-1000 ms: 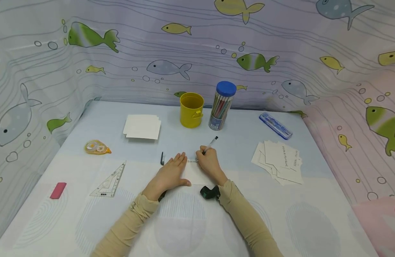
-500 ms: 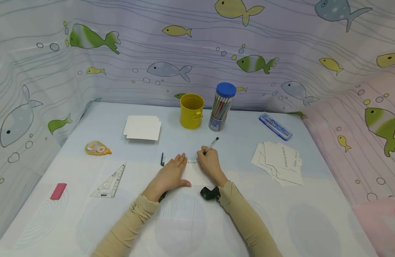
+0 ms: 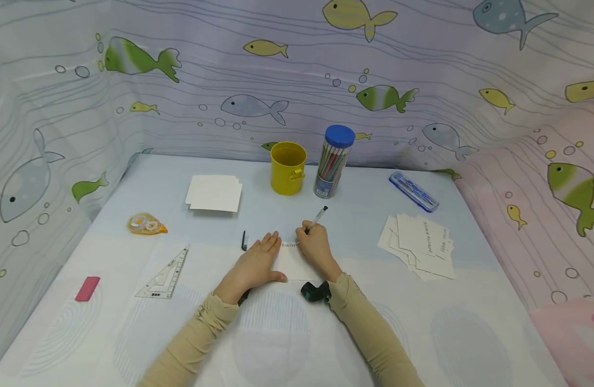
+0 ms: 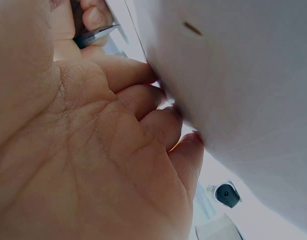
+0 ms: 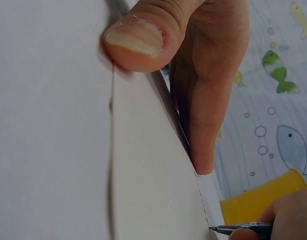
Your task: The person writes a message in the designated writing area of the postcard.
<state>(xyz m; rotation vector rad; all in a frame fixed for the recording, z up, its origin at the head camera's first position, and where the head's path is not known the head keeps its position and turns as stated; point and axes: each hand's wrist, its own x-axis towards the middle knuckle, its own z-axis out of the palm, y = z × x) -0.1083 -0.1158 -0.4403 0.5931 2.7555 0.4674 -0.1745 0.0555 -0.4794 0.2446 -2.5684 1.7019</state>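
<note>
My right hand (image 3: pixel 317 247) pinches a clear-barrelled pen (image 3: pixel 320 214) with a dark grip, its top tilted away to the right. In the right wrist view, the pen tip (image 5: pixel 213 228) meets a white card (image 5: pixel 148 170) at the end of a line of small writing. My left hand (image 3: pixel 258 263) lies flat across the card's left part, fingers straight and thumb spread along its near edge. The left wrist view shows the palm (image 4: pixel 93 130) with fingertips down at the surface. Beside the left fingertips lies a black pen cap (image 3: pixel 244 240).
At the back stand a blank card stack (image 3: pixel 214 192), a yellow bucket (image 3: pixel 287 172) and a blue-lidded pencil tub (image 3: pixel 333 161). On the right are a blue case (image 3: pixel 414 191) and written cards (image 3: pixel 422 242). Correction tape (image 3: pixel 146 223), a set square (image 3: pixel 166 277) and a red eraser (image 3: pixel 87 288) lie left.
The head view has shifted very slightly. Both hands stay in nearly the same places, with the pen moving only by tiny amounts at the line of writing.
</note>
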